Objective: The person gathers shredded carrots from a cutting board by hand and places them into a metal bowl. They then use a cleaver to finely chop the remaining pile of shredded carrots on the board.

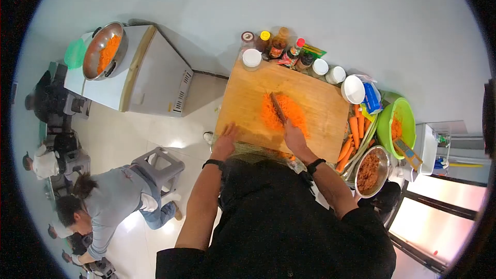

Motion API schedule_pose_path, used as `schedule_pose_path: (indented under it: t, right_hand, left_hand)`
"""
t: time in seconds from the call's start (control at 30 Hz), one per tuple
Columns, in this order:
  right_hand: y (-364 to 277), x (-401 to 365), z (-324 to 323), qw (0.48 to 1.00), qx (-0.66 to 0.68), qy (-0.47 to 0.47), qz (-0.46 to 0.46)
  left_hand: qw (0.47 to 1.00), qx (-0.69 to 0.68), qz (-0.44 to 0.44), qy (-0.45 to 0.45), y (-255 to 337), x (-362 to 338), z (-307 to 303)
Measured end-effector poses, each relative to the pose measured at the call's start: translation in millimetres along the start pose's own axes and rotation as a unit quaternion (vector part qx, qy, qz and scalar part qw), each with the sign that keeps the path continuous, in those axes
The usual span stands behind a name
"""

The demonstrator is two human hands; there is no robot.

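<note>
The right hand [294, 137] has its grip clenched around the handle of a knife [278, 107]. The narrow dark blade runs away from the person and lies across a heap of shredded carrot [289, 116]. That heap, fine, loose and bright orange, sits around the middle of a broad rectangular wooden board [243, 98] with a pale, smooth grain. The left hand [226, 139] lies flat at the board's near left edge, its grip released and fingers stretched out on the wood, well apart from the heap. Each wrist carries a dark band.

Along the far edge of the board stands a row of bottles [279, 44] with red, yellow and brown caps (the labels are too small to read), and beside them a round jar with a white lid [251, 58]. At the far right corner is a smooth white bowl [353, 89]. Just right of the board lie whole carrots [354, 132], long and tapered. Beyond them is a glossy green bowl [405, 119] with some orange shreds inside. Nearer the person sits a round metal bowl [369, 171] filled with a coarse reddish-brown mass.

Far to the left, a steel pot [103, 51] of grated carrot rests on a boxy white cabinet [150, 80]. A grey plastic stool [160, 163] stands on the tiled floor, and a person in a grey top [113, 196] bends low beside it.
</note>
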State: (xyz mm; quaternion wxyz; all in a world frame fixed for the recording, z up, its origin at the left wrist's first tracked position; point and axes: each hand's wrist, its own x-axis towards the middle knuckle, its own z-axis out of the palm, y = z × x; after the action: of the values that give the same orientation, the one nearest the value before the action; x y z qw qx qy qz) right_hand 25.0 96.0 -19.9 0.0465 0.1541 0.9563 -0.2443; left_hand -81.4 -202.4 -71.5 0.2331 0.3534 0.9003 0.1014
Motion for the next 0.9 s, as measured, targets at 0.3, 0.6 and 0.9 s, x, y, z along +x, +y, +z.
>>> schedule_pose_path:
  t: [0.3, 0.6, 0.9]
  right_hand:
    - [-19.9, 5.1, -1.0, 0.993, -0.051, -0.111, -0.003]
    - [-29.1, 5.3, -10.6, 0.996, -0.007, -0.086, 0.006]
    - [-11.3, -1.7, -1.3, 0.990, 0.105, -0.074, 0.064]
  left_hand:
    - [0.999, -0.030, -0.017, -0.031, 7.0, -4.5, -16.4]
    - [0.996, -0.057, -0.039, -0.048, 0.1, 1.2, -14.4]
    - [0.998, 0.037, 0.023, -0.041, -12.7, 5.4, 18.0]
